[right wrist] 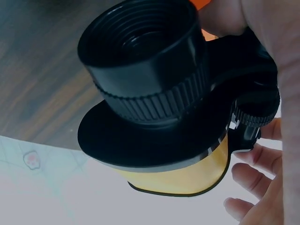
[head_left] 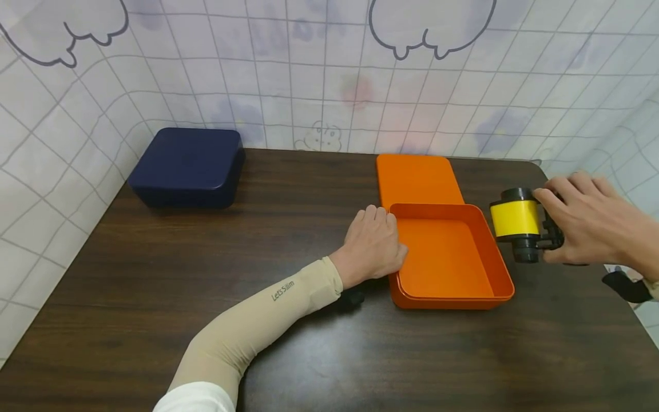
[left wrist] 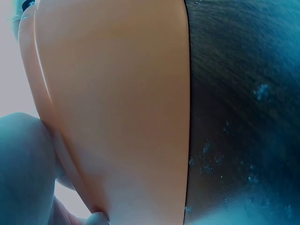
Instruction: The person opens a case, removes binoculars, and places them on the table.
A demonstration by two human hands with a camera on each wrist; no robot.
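Note:
My right hand [head_left: 592, 220] grips a pair of black and yellow binoculars [head_left: 516, 220], lifted just right of an orange box [head_left: 448, 303]. In the right wrist view the ribbed eyepiece [right wrist: 150, 93] faces the camera, and several fingers [right wrist: 251, 180] reach round the far side. The lidless box shows a bare orange inside. At its left wall my left hand [head_left: 372, 243] holds the rim, fingers curled over it. Close up in the left wrist view is the box's outer wall [left wrist: 122, 103], with part of the hand [left wrist: 26, 168] at the rim.
An orange lid [head_left: 419, 178] lies flat behind the box, partly under or against its back edge. A closed dark blue box [head_left: 190, 166] stands at the back left of the brown wooden table [head_left: 288, 229]. A tile-patterned sheet [head_left: 309, 74] rises behind the table.

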